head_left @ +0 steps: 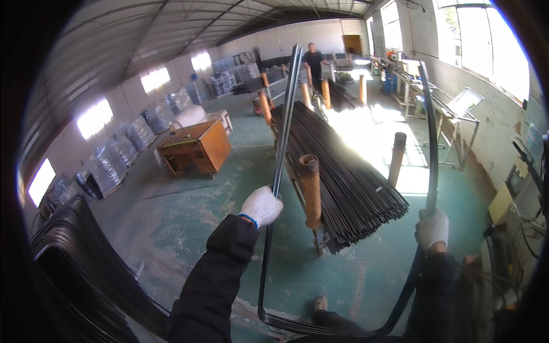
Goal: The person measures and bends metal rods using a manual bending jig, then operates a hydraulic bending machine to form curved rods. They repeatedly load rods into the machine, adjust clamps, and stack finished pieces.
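Observation:
My left hand [262, 206], in a white knit glove, is closed around one long leg of a U-shaped bundle of thin black metal tubes [287, 120]. The other leg is gripped by my right hand [432, 230], also gloved in white. Both legs point up and away from me, and the rounded bend runs across low in front of my body. Beyond the left leg lies a thick pile of straight black tubes [349, 171] on a rack with rusty upright posts [310, 191]. The exact number of tubes in my hands is hard to tell.
Bent black tubes [80, 274] are stacked at lower left. A wooden desk [197, 148] stands farther off, with wrapped pallets [106, 168] along the left wall. Another person [314, 62] is behind the rack. Benches and a metal stand [452, 128] line the right wall.

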The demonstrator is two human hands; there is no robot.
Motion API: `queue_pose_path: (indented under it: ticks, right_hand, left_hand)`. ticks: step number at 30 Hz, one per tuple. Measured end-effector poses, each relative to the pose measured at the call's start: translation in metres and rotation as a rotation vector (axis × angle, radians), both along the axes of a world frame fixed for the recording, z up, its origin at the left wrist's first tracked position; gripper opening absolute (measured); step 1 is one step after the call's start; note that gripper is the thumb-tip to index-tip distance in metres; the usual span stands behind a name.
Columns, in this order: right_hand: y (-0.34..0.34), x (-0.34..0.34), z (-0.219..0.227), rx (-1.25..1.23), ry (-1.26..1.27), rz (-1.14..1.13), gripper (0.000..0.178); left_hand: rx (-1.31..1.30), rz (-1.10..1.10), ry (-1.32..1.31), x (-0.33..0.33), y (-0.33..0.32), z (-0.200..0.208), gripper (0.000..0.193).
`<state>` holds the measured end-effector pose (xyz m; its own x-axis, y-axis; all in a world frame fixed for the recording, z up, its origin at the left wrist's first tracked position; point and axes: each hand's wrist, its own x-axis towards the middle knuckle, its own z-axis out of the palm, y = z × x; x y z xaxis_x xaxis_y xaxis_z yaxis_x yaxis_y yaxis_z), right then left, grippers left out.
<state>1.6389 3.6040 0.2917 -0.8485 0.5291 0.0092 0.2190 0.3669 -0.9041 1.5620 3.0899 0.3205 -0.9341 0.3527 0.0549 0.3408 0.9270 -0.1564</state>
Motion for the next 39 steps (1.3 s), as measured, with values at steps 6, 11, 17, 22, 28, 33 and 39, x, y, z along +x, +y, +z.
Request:
queue_pose_path:
  ticks: [6, 11, 17, 22, 28, 33, 39]
  right_hand:
    - [-0.215, -0.181, -0.027, 0.388, -0.029, 0.306, 0.024]
    - [-0.381, -0.301, -0.038, 0.462, -0.081, 0.582, 0.034]
    - [-0.563, -0.406, -0.076, 0.478, -0.085, 0.742, 0.039]
    - [-0.637, -0.520, -0.115, 0.481, -0.085, 0.604, 0.039]
    - [-0.662, -0.643, -0.113, 0.388, -0.074, 0.418, 0.037]
    - [-0.647, -0.694, -0.215, 0.212, -0.060, 0.334, 0.035]
    - [-0.668, -0.734, -0.269, 0.005, -0.253, 0.128, 0.031]
  left_hand:
    - [0.096, 0.334, -0.103, -0.043, -0.226, -0.069, 0.026]
    - [0.824, 0.924, -0.012, -0.018, -0.324, -0.064, 0.028]
    - [0.928, 1.104, 0.068, -0.043, -0.461, -0.157, 0.026]
    - [1.154, 1.031, -0.060, -0.168, -0.553, -0.218, 0.023]
    - [1.162, 0.939, -0.219, -0.309, -0.628, -0.294, 0.031]
    - [1.124, 0.937, -0.159, -0.475, -0.647, -0.326, 0.034]
    - [1.009, 0.794, -0.116, -0.684, -0.670, -0.295, 0.031]
